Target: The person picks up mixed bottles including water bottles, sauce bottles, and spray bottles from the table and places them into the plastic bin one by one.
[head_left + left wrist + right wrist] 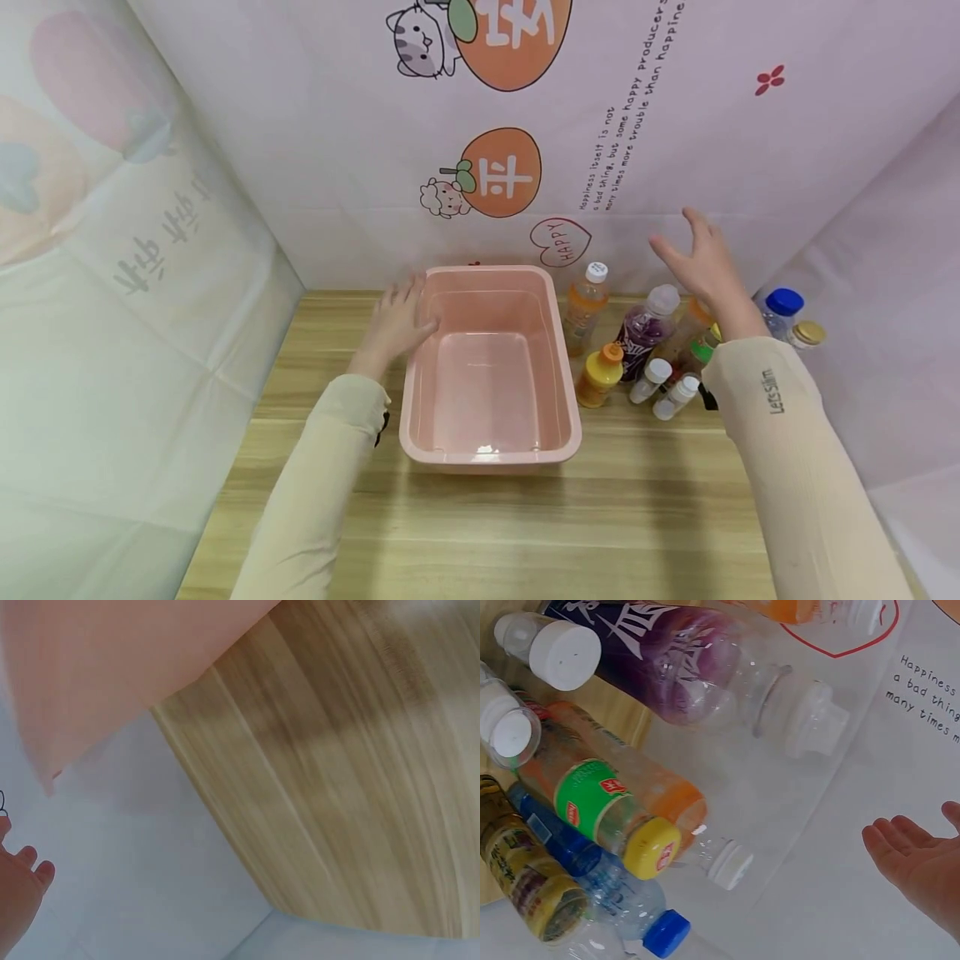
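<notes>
A pink plastic basin (491, 457) sits upright on the table with nothing in it. My left hand (397, 321) is at the basin's far left rim, fingers spread and the thumb reaching over the edge; the left wrist view has its fingers (26, 857) beside the basin's outer wall (112, 660). Raised above a group of bottles, my right hand (703, 265) has spread fingers and holds nothing. Nearest below it are a purple-labelled bottle (643, 329) and, in the right wrist view, a yellow-capped bottle with a green label (592, 799).
Right of the basin stand an orange-labelled bottle (583, 308), a yellow squeeze bottle (597, 382) and two small white-capped bottles (651, 382). A blue-capped bottle (634, 900) and a gold-capped jar (808, 333) are farther right. Printed cloth walls (337, 167) enclose the wooden table (480, 533).
</notes>
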### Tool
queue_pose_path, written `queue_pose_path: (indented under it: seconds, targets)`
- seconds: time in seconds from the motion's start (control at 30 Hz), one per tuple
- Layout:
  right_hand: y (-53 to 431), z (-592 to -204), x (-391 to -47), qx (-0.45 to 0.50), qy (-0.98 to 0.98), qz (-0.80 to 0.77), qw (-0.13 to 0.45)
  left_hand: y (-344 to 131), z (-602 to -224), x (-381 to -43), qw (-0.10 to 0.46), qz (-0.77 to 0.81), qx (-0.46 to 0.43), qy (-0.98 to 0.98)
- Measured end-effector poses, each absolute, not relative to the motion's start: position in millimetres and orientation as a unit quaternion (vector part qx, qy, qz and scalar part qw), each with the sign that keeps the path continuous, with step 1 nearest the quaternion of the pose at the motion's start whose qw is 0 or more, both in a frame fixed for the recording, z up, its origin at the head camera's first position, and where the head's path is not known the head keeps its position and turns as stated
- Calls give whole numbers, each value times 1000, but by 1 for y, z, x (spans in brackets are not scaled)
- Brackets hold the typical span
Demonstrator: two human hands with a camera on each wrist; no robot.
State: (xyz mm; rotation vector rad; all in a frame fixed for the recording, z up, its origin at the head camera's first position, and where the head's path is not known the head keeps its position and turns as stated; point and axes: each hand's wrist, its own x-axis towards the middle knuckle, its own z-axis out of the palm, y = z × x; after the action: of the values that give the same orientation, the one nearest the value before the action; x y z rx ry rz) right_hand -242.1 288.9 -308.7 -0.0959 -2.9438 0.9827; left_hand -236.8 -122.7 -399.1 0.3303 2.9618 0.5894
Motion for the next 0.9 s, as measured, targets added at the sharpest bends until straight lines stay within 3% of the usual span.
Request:
queue_pose_path:
  seconds: [0.9]
  targets:
    - [311, -364, -225, -9, -939, 343, 11, -118, -433, -226, 96, 209, 116, 966]
